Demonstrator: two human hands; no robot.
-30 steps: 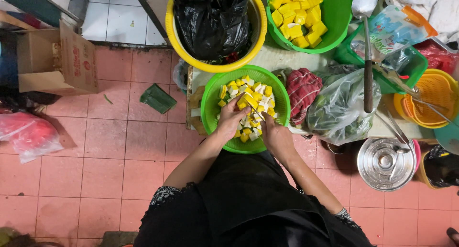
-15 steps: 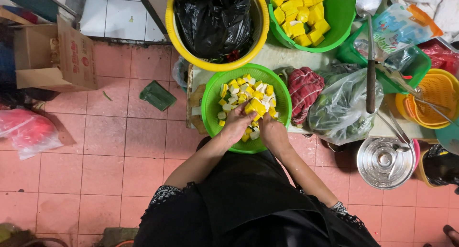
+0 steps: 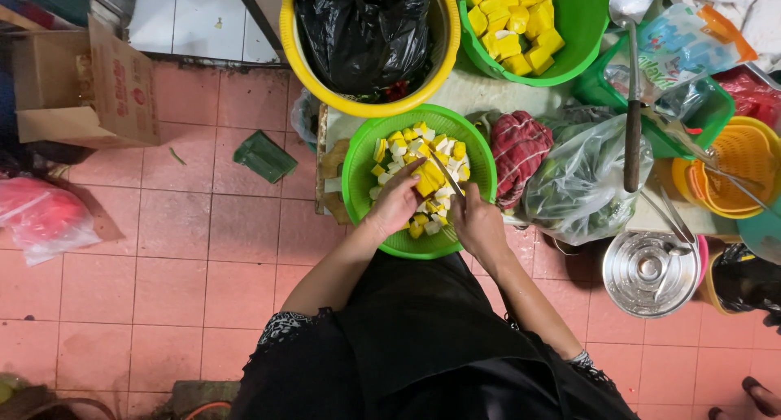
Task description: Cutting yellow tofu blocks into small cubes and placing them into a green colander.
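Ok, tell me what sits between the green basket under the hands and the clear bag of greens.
In the head view, a crumpled red checked cloth lies between the green basket and the clear bag of greens, touching both as far as shows.

Colours around the two hands

Yellow-white cubes [image 3: 423,180] fill a green colander [image 3: 480,156]; red checked cloth [image 3: 521,147] just right of them.

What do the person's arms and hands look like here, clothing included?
Both forearms are bare, and the left hand and right hand wear no gloves. The black garment has short sleeves ending near the elbows in black-and-white patterned trim. No rings or watch are discernible.
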